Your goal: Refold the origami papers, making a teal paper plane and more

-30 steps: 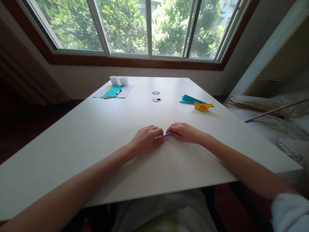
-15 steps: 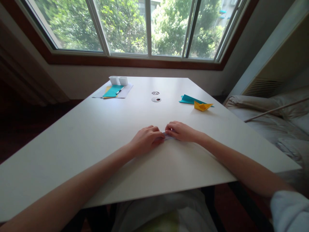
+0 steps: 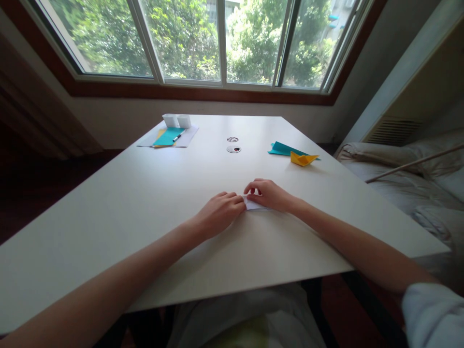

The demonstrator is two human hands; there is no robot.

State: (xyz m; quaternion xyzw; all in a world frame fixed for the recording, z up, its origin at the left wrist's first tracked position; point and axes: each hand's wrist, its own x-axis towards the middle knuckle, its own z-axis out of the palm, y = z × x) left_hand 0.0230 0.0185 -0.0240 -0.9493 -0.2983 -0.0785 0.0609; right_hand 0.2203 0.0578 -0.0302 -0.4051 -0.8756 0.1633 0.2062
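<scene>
A small folded piece of white paper (image 3: 253,205) lies on the table in front of me, mostly covered by my hands. My left hand (image 3: 223,212) is closed over its left end, its fingertips pressed down. From the right, my right hand (image 3: 270,194) holds the paper with the thumb on it, and the index finger arches above with a small gap. How the paper is folded underneath is hidden.
A yellow paper boat (image 3: 303,158) and a teal paper plane (image 3: 284,148) sit on the white table (image 3: 145,203) to the right. Back left are teal paper (image 3: 168,137), a pen (image 3: 179,136) and white folded shapes (image 3: 176,121). Two round inserts (image 3: 234,149) lie mid-table.
My right hand's fingers have lifted and arched a little. More of the white paper shows between my hands, and my left fingers have pulled in slightly.
</scene>
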